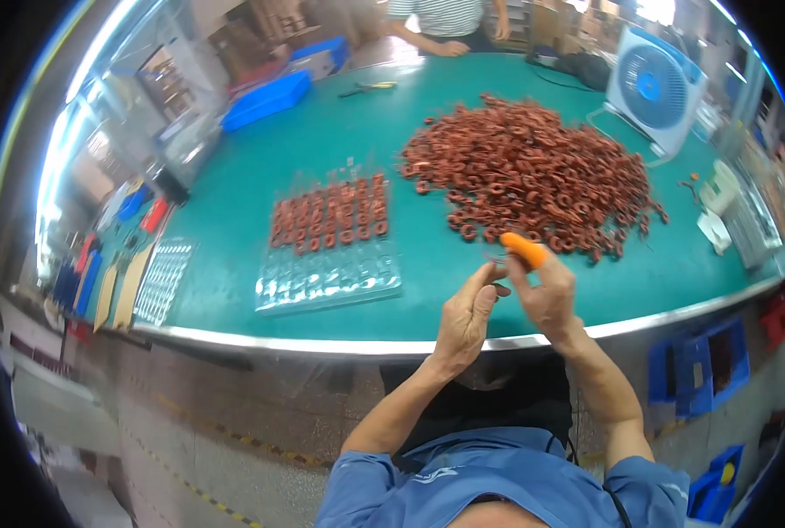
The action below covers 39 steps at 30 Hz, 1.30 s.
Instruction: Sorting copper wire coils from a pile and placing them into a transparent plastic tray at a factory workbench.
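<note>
A small reddish piece (497, 261), too blurred to identify, sits at the meeting fingertips of two bare hands, right of centre in the frame. The left hand (465, 321) has thumb and fingers drawn nearly together; the right hand (546, 290), an orange rubbery sleeve (526, 250) on one finger, curls in beside it. Blur hides which one grips the piece. Just beyond, a broad heap of reddish-brown rings (533, 167) fills the upper right of the green, smooth surface (436, 304). Left of centre, a clear plastic moulded tray (326, 286) carries rows of similar rings in its farther part. A white-and-blue box fan (655, 88) stands at upper right; a blue plastic bin (267, 101) lies at upper left.
</note>
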Each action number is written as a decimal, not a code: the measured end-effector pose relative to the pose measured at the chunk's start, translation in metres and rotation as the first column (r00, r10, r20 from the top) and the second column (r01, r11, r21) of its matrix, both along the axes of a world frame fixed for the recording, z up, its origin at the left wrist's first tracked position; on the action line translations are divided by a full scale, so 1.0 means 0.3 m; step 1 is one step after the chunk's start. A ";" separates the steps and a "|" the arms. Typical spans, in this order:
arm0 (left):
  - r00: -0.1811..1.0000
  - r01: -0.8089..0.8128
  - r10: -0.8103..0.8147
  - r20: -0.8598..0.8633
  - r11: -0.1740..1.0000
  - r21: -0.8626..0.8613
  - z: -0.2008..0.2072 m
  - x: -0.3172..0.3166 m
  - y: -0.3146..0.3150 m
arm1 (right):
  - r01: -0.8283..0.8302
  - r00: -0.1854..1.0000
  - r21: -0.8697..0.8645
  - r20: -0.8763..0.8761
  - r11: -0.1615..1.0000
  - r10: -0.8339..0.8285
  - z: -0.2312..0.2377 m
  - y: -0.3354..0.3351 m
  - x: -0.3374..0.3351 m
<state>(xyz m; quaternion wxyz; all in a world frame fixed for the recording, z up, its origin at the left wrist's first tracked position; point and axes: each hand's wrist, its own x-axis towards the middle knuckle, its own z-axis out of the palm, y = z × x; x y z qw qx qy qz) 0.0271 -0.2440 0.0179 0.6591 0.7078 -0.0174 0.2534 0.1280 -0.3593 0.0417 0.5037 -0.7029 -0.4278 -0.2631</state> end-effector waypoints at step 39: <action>0.944 0.296 -0.328 0.025 0.813 -0.501 -0.022 -0.046 -0.022 | -0.019 0.938 -0.154 0.340 0.988 0.071 0.086 -0.118 -0.160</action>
